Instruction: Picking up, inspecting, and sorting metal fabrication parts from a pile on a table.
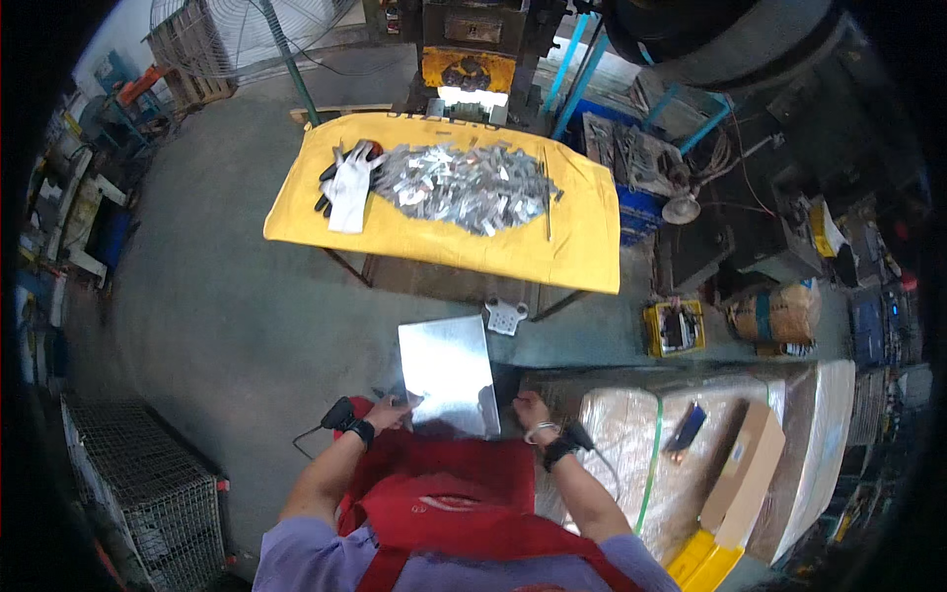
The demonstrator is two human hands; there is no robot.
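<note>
A shiny silver rectangular metal panel with a turned edge lies in front of my body. My left hand is closed at its lower left edge, with the thumb side over the metal. To the right of the panel, and apart from it, is my right hand. Its fingers are curled, and what they hold, if anything, is too small to make out. Ahead stands a table with a yellow cover. A heap of small flat metal pieces lies on it, beside white and dark gloves and a thin rod.
A wrapped pallet load at my right carries an open cardboard carton. Beyond it are a yellow crate and a sack. A wire cage stands at left. A press machine rises behind the table.
</note>
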